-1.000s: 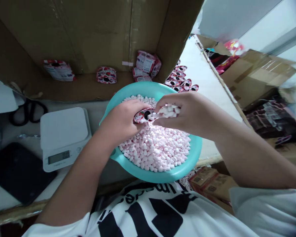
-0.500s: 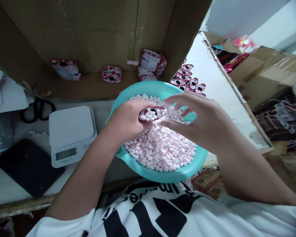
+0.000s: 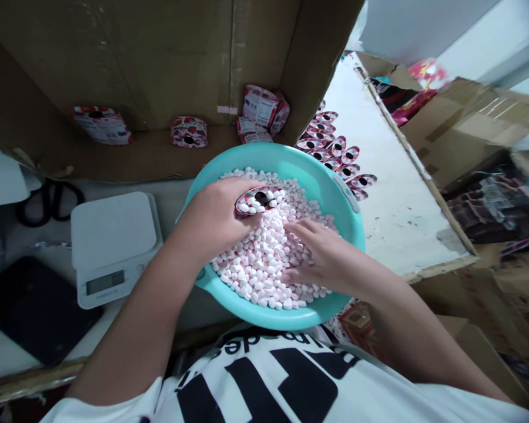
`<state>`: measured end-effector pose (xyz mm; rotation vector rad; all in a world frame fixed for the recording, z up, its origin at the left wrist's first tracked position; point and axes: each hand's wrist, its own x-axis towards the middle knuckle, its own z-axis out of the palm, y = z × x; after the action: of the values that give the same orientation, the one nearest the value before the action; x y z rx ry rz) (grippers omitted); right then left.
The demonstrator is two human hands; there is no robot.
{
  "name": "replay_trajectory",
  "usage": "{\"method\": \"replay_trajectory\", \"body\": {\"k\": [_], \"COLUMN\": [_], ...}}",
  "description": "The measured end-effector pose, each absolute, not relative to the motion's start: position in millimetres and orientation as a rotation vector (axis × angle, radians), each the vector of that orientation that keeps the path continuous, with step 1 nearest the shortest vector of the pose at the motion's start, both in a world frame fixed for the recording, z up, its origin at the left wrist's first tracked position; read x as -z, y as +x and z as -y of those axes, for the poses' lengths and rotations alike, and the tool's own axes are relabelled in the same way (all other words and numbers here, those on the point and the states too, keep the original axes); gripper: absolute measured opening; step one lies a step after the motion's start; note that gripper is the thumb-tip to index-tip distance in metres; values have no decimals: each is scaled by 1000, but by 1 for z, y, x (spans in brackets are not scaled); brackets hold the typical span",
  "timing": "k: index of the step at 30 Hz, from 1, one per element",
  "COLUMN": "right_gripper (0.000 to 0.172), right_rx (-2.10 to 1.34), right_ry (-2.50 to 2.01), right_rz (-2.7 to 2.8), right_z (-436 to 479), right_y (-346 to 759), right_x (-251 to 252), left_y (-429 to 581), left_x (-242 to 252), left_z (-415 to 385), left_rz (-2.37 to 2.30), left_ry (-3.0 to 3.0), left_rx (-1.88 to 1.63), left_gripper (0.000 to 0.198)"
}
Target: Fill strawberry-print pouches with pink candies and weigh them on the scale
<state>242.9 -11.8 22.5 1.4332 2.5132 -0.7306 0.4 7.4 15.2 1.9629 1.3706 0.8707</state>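
Note:
A turquoise basin (image 3: 341,208) holds a heap of small pale pink and white tablet candies (image 3: 264,273). My left hand (image 3: 218,214) is closed around a small red patterned pouch (image 3: 242,212) over the basin's left side. The pouch's mouth faces up and gapes. White candies show inside it, beside a dark hole or spot. My right hand (image 3: 320,255) reaches into the heap on the right, thumb and fingers apart, with the fingertips among the candies. Its palm side is hidden from me.
A white digital scale (image 3: 114,229) stands at left, near black scissors (image 3: 48,202) and a dark flat plate (image 3: 37,308). Behind the basin, a cardboard box (image 3: 158,70) holds several filled pouches (image 3: 260,106). Several upright pouches (image 3: 335,153) stand on the white table (image 3: 405,200) at right.
My right hand has dropped from beside the pouch's mouth, where candies were falling, into the heap. My left hand still holds the pouch. The whole view has shifted slightly.

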Motion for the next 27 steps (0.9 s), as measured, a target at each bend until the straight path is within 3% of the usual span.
{"method": "replay_trajectory", "body": {"k": [10, 20, 27], "right_gripper": [16, 25, 22], "right_rx": [902, 380, 381], "right_ry": [1398, 1532, 1479], "right_rz": [-2492, -2771, -2873], "right_z": [-12, -38, -38], "right_y": [231, 186, 179], "right_x": [-42, -87, -89], "left_y": [-1, -4, -5], "left_x": [-15, -15, -13], "left_z": [-8, -8, -9], "left_rz": [-1310, -1293, -1264], "left_ry": [1968, 1982, 2021], "left_rx": [-835, -868, -883], "left_gripper": [41, 40, 41]}}
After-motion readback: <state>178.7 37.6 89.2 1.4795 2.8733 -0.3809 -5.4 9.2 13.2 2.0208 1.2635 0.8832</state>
